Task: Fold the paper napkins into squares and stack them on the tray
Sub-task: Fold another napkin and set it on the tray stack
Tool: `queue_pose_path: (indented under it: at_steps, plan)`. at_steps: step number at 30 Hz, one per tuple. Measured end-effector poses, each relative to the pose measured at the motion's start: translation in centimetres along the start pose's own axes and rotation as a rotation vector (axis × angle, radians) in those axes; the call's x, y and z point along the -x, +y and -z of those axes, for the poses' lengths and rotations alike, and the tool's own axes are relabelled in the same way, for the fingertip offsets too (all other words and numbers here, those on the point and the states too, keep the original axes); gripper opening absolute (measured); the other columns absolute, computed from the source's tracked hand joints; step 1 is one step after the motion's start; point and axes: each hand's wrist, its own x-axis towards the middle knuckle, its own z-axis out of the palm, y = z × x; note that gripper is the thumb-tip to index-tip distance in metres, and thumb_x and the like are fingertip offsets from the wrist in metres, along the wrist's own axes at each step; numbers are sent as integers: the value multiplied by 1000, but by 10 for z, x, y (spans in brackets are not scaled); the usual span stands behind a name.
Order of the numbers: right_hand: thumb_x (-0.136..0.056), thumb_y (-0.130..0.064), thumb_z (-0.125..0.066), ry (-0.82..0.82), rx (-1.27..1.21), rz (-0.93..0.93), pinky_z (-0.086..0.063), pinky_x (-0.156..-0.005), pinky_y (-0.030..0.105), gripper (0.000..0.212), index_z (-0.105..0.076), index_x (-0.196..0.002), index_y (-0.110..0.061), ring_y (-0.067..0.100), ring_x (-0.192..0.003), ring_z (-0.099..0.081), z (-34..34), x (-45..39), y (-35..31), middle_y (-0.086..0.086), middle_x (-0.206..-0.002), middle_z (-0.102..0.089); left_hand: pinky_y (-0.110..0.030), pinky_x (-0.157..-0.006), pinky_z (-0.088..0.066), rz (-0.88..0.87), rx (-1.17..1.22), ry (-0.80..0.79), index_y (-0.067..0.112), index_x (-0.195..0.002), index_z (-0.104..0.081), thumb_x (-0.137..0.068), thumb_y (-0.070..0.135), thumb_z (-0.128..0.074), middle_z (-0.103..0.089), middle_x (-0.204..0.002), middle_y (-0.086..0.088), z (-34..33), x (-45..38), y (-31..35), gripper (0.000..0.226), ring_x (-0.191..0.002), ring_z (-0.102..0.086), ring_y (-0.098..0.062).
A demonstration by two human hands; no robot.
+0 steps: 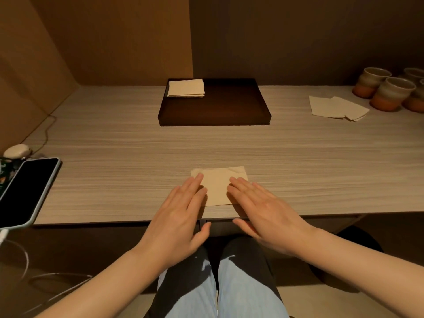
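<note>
A beige paper napkin, folded to a rough square, lies near the table's front edge. My left hand rests flat on its left side, fingers spread. My right hand lies flat on its right side, fingers also extended. Neither hand grips anything. A dark brown tray sits at the back middle of the table, with a small stack of folded napkins in its far left corner. Loose unfolded napkins lie on the table at the right.
Several ceramic cups stand at the back right, just behind the loose napkins. A phone with a cable lies at the left edge, with a small white case behind it. Walls close in the left and back.
</note>
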Motion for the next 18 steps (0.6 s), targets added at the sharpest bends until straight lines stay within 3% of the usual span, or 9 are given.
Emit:
queue_pose_path:
  at_steps: [2, 5, 8, 12, 15, 18]
  plan:
    - [-94, -46, -51, -3, 18, 27, -22, -115, 38, 66, -39, -146, -7, 22, -141, -36, -5, -7, -5, 12, -151, -39, -38, -117, -13, -36, -50, 1, 15, -150, -27, -89, 52, -38, -17, -159, -5, -3, -10, 7, 72, -146, -11, -17]
    - [-92, -41, -59, 7, 19, 66, -33, -111, 39, 61, -48, -141, -6, 24, -134, -46, -9, -7, -10, 15, -143, -50, -43, -116, -22, -74, -94, -57, 12, -148, -34, -90, 50, -31, -31, -155, -7, -11, -16, 8, 69, -144, -22, -20]
    - [-91, -30, -63, 88, 8, 110, -43, -105, 38, 49, -58, -132, -5, 25, -124, -56, -11, -2, -8, 16, -133, -59, -43, -113, -31, -119, -87, -62, 11, -143, -43, -91, 39, -48, -42, -148, -8, -16, -10, 5, 60, -139, -35, -22]
    - [-86, -11, -68, 162, 7, 202, -49, -100, 38, 41, -64, -126, -5, 25, -117, -62, -13, 8, -10, 14, -127, -64, -41, -107, -37, -192, 0, 50, 13, -129, -60, -78, 25, -73, -58, -135, -5, -15, 2, 6, 54, -127, -52, -22]
    - [-86, -7, -57, 182, -21, 255, -52, -96, 37, 33, -70, -117, -7, 22, -109, -67, -4, 8, -10, 11, -118, -70, -38, -100, -44, -233, 57, 110, 16, -117, -69, -72, 17, -80, -67, -122, -1, -10, 4, 4, 46, -115, -61, -19]
    - [-77, -1, -72, 166, -100, 228, -57, -89, 36, 32, -71, -108, -9, 20, -97, -71, 6, 1, -7, 7, -100, -75, -38, -101, -42, -242, 99, 122, 20, -104, -75, -70, 16, -80, -72, -109, 4, 2, -2, 0, 34, -104, -66, -12]
